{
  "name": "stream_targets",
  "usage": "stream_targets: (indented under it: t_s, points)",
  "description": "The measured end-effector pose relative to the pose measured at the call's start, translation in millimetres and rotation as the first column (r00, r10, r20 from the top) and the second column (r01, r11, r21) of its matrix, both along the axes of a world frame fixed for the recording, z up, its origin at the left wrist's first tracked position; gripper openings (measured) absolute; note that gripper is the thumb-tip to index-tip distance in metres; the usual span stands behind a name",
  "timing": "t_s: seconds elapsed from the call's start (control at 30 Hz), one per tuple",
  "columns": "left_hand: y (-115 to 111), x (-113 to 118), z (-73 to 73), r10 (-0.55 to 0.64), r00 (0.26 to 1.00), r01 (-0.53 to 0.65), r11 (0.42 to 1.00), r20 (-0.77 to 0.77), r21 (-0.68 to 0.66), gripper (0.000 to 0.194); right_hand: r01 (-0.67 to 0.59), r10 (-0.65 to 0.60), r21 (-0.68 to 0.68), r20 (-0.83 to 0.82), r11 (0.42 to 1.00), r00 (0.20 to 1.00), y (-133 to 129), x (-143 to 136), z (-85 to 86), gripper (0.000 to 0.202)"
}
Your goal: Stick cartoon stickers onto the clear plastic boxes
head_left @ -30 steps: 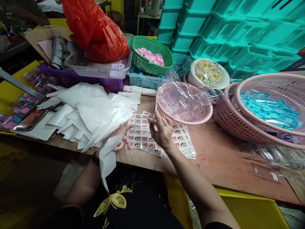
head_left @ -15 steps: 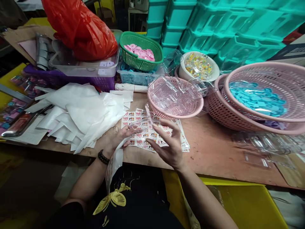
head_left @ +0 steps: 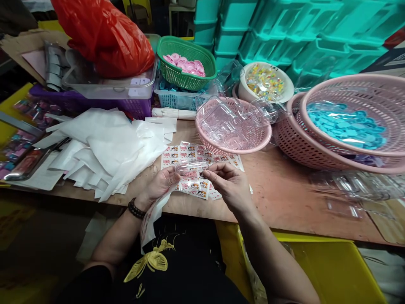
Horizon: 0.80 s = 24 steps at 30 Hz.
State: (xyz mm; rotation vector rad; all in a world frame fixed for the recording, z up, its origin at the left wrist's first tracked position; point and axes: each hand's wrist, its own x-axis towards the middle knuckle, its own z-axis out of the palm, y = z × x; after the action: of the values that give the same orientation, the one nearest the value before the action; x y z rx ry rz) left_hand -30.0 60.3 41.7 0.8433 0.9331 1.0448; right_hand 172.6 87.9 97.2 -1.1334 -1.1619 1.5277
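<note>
Between my two hands, above the table, is a clear plastic blister shell [head_left: 190, 166]. My left hand [head_left: 160, 185] is closed on its left end. From the same hand a white-backed sticker strip [head_left: 154, 219] hangs down toward my lap. My right hand [head_left: 230, 182] pinches at the shell's right end; whether a sticker is also between those fingertips is too small to tell. Pink print shows through or on the shell. Sticker sheets [head_left: 171, 156] with cat and pink designs lie on the table underneath, partly hidden by my hands.
Left of my hands is a pile of white backing paper [head_left: 107, 139]. A pink basket [head_left: 234, 148] of clear shells stands just beyond. Nested pink baskets [head_left: 316, 147] with blue pieces are at the right, near loose clear shells [head_left: 351, 190]. A green basket [head_left: 190, 82] holds pink pieces.
My right hand's spread fingers have come down and closed at the shell's right end. The shell now lies level between both hands. My left hand keeps the strip, which has swung slightly.
</note>
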Motion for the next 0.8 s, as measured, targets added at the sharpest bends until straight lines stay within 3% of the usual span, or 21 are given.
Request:
stream_targets:
  t_s: [0.37, 0.8]
  points:
    - [1, 1, -6.1, 0.028, 0.989, -0.019, 0.998, 0.145, -0.059, 0.068, -0.008, 0.009, -0.012, 0.014, 1.0, 1.0, 2, -4, -6.7, 0.04]
    - [-1, -2, -13.4, 0.049, 0.993, -0.039, 0.996, 0.11, -0.085, 0.071, 0.022, -0.022, -0.008, 0.082, 1.0, 0.996, -1, -6, -9.1, 0.042]
